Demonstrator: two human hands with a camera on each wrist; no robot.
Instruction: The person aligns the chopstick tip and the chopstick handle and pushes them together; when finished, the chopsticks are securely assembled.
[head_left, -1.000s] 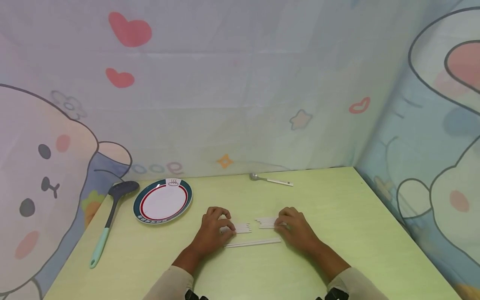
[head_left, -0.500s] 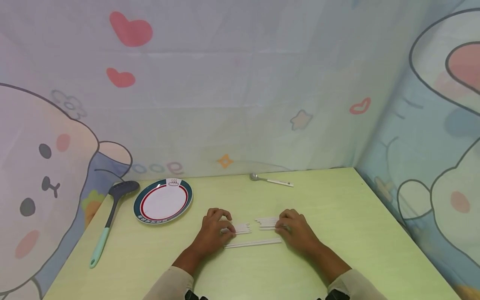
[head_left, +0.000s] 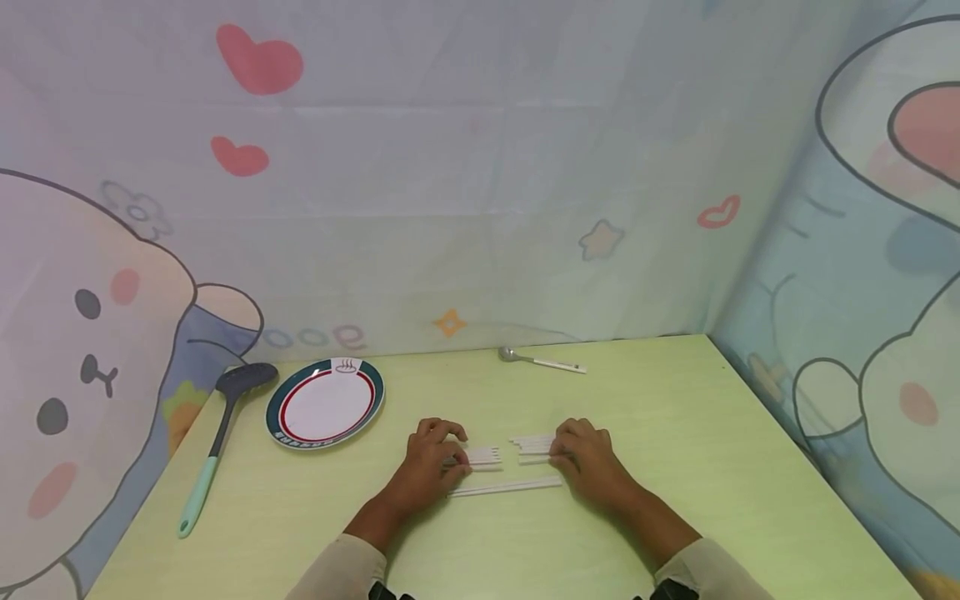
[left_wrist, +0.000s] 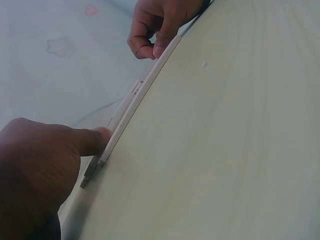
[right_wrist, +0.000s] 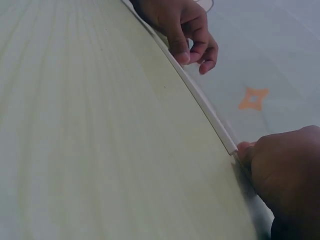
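Several white chopsticks (head_left: pixel 483 455) lie side by side under my left hand (head_left: pixel 429 467), their ends poking out to the right. The nearest one stands slightly apart from the row, and my left thumb and fingers pinch it. Across a small gap, my right hand (head_left: pixel 592 465) pinches the nearest stick of a second row of white chopsticks (head_left: pixel 532 445). Closer to me, a pair of white chopsticks (head_left: pixel 506 487) lies crosswise on the table. The far ends of both rows are hidden by the hands.
A white plate (head_left: pixel 327 406) with a dark green rim is at the back left. Beside it lies a dark ladle-like utensil (head_left: pixel 225 425) with a mint handle. A small spoon (head_left: pixel 542 360) with a white handle lies near the back edge, by the printed cloth (head_left: pixel 480 183).
Both hands have shifted slightly toward me. The nearest stick of each row has come a little away from the others. The pair in front has not moved.
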